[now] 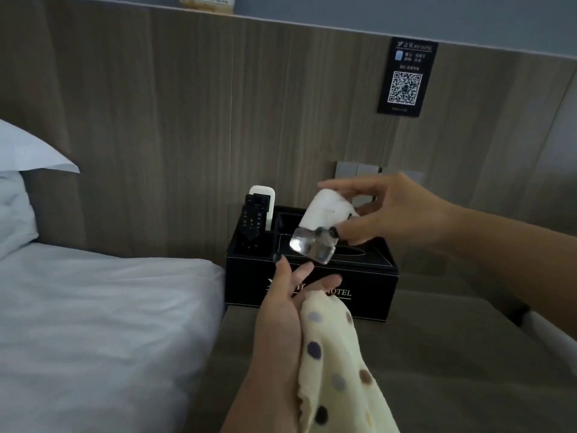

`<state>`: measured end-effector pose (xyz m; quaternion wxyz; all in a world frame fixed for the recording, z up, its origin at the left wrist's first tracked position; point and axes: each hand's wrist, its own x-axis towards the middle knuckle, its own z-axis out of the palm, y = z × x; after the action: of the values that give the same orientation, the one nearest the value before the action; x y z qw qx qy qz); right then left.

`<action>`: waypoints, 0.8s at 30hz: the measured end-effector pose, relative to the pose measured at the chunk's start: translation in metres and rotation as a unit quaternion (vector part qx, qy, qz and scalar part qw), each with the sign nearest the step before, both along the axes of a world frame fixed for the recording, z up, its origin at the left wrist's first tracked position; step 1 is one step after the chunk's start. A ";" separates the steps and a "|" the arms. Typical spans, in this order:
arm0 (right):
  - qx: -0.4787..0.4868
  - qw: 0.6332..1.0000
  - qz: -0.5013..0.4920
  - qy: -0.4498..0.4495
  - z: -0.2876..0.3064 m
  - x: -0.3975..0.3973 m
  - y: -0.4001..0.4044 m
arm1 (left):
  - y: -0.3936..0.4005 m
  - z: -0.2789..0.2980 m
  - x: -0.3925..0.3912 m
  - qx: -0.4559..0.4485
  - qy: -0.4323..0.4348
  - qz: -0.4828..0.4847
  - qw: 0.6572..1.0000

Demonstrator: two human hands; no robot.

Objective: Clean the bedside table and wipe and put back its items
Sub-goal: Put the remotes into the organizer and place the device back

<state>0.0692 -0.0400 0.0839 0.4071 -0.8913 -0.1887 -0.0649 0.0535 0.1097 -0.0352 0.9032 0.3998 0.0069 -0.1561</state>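
Right hand (390, 210) grips a white-wrapped glass (318, 226), tilted, in the air above black organiser box (312, 276) w/ remotes (254, 220) at back of worktop (437, 354), beside bed (93, 307); left hand (284, 307), fingers straight, holds spotted cloth (337, 364) just below

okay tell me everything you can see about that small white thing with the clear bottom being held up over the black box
The small white object looks like a tiny lamp or ornament: a rounded, matte white upper part on a clear, glassy base with dark round bits where they join. It is tilted, base toward the camera, in the air above the black hotel organizer box. The right hand pinches it from the right; the left hand, with the dotted cloth, lies just below, not touching.
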 end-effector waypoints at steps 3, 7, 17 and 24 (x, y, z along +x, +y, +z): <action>0.041 0.986 -0.129 -0.093 0.014 0.040 0.009 | 0.003 -0.010 0.013 0.093 0.022 0.115 0.989; -0.146 0.948 -0.213 -0.187 0.013 0.097 0.026 | 0.002 -0.004 0.011 0.165 0.044 0.149 0.974; -0.275 0.912 -0.248 -0.179 -0.027 0.148 0.041 | 0.008 -0.002 0.001 0.198 -0.038 0.120 0.972; -0.322 0.895 -0.228 -0.206 -0.031 0.143 0.046 | 0.000 0.003 0.011 0.198 0.012 0.128 0.972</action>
<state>0.2126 0.0064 0.0525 0.0235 -0.9590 -0.0701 -0.2735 0.0645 0.1097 -0.0322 0.8182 0.5647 0.0998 -0.0398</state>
